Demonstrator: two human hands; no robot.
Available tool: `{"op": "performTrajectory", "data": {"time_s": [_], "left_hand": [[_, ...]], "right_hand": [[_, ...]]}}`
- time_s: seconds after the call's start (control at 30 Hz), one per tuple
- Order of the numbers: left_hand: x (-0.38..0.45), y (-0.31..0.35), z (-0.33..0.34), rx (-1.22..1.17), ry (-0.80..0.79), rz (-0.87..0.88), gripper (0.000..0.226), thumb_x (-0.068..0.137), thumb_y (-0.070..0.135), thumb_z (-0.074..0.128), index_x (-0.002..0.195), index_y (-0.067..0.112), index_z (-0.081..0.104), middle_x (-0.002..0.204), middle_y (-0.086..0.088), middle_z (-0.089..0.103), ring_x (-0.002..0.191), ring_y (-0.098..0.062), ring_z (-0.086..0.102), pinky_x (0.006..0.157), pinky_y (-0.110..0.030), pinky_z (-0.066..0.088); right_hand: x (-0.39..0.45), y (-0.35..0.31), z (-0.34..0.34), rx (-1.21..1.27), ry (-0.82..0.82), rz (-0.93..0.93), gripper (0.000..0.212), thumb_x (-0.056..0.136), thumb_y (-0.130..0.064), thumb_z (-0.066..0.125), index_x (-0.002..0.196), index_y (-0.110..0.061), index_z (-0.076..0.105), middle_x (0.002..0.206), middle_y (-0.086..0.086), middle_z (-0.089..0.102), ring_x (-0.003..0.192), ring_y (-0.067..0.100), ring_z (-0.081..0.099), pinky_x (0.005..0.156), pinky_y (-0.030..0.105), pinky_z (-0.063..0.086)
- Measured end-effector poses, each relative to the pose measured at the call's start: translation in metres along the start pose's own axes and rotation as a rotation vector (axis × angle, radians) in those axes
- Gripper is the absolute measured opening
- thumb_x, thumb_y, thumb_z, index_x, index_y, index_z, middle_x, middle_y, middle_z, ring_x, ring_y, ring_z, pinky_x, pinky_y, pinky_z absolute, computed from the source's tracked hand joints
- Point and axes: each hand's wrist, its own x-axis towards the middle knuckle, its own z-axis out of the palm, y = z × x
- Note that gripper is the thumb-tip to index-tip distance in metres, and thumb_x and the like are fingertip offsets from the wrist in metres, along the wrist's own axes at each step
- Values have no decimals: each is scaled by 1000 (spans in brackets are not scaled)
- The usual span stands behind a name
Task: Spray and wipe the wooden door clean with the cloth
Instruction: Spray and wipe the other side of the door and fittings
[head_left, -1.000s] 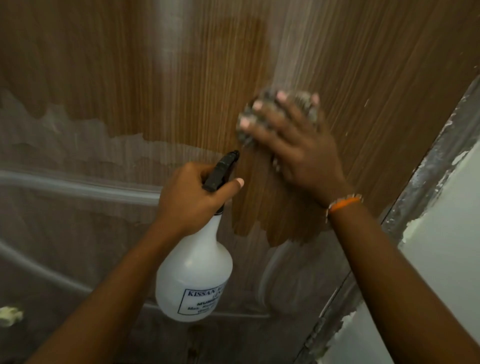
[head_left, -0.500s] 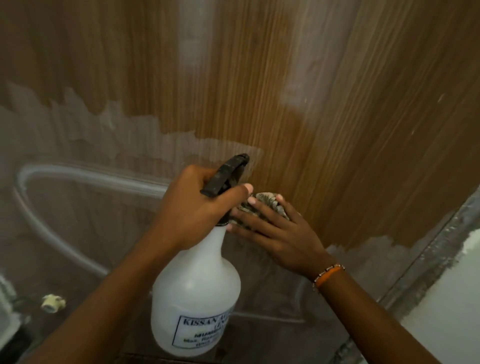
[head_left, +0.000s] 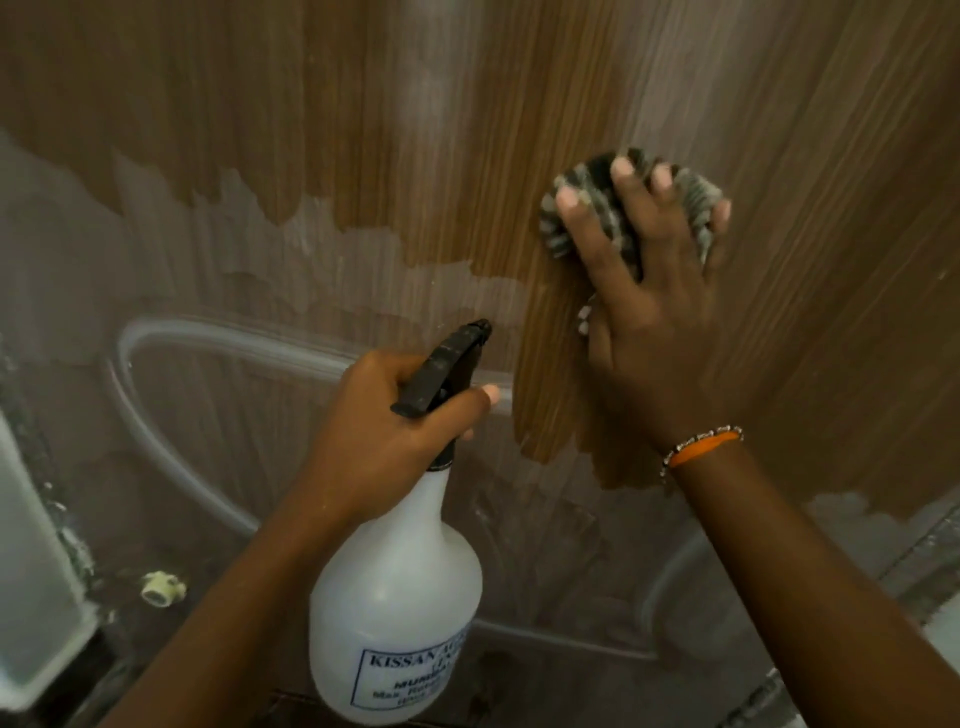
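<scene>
A: Up and to the right since half a second ago: right hand (head_left: 649, 291) and cloth (head_left: 592, 208) have left their spot beside the bottle's nozzle and sit higher on the door (head_left: 779, 130), on bare brown wood.

B: Grip?

A: Fingers spread and nearly straight, palm flat, pressing the bunched striped cloth against the panel. Not pinching it; flat pressure likely keeps the most fabric on the wood. Orange band at the wrist (head_left: 701, 449).

B: Left hand?

A: Left hand (head_left: 384, 431) is curled round the neck of the spray bottle (head_left: 395, 597), one finger stretched forward just under the black trigger head (head_left: 447, 364). Nozzle points at the door (no mist visible). Held low and apart from the cloth, probably so it stays ready without blocking the wipe.

B: Door's state?

A: Grey, filmy coating over the lower and left parts, with a pale curved line running through it. Clean wood above, plus a tongue of clean wood below the right hand. My read: wiping is well under way, with the lower portion left.

B: Anything else?

A: Small pale knob (head_left: 161, 587) at lower left; pale strip along the left edge (head_left: 31, 571), which I can't identify.
</scene>
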Motion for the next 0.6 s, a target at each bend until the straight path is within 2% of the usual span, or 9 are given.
{"op": "performTrajectory", "data": {"time_s": [0.07,0.13,0.23,0.37,0.43,0.5,0.6], "left_hand": [[-2,-4,-3,6,10,-9,60,62,54,62,71,-5,68,65,-18,67,66,-35,66,72,-56,54],[-6,-6,-6,0,16,-13,62,61,55,62,73,-6,67,65,-22,65,66,-38,64,70,-53,53],[-11,-4,-14,2,27,-7,54,64,54,61,72,1,68,64,-17,66,64,-33,66,67,-50,54],[-13,-4,-26,2,30,-10,55,63,55,61,72,1,68,65,-18,66,65,-34,66,67,-51,54],[-13,-5,-31,-1,25,-8,58,61,56,61,73,-1,69,65,-16,67,65,-33,66,69,-51,54],[-11,-7,-36,-17,31,-6,60,62,55,61,71,-4,69,65,-15,68,65,-31,67,72,-51,55],[-7,-11,-42,-51,37,-16,52,63,53,63,70,2,70,65,-9,70,66,-25,69,77,-48,57]], "right_hand": [[-28,-16,7,26,-55,-92,54,92,-9,53,144,-22,40,149,13,36,141,31,28,118,47,6],[-63,-33,16,53,-165,-265,53,95,-18,53,145,-21,37,150,11,33,141,29,29,117,47,11],[-96,-47,26,35,-306,-487,59,97,-20,48,150,-19,22,153,11,30,140,29,30,115,47,18],[-80,-40,25,-32,-340,-620,62,97,-20,46,152,-21,17,153,9,25,141,29,25,116,49,11],[-48,-32,20,-74,-317,-593,61,96,-23,51,150,-22,23,154,10,28,141,31,24,117,50,4],[-5,-25,16,-97,-221,-451,51,97,-24,49,146,-24,36,151,13,36,139,34,27,116,51,1],[44,-25,14,-98,-80,-208,48,96,-15,48,143,-22,44,147,15,41,138,38,32,115,54,8]]}}
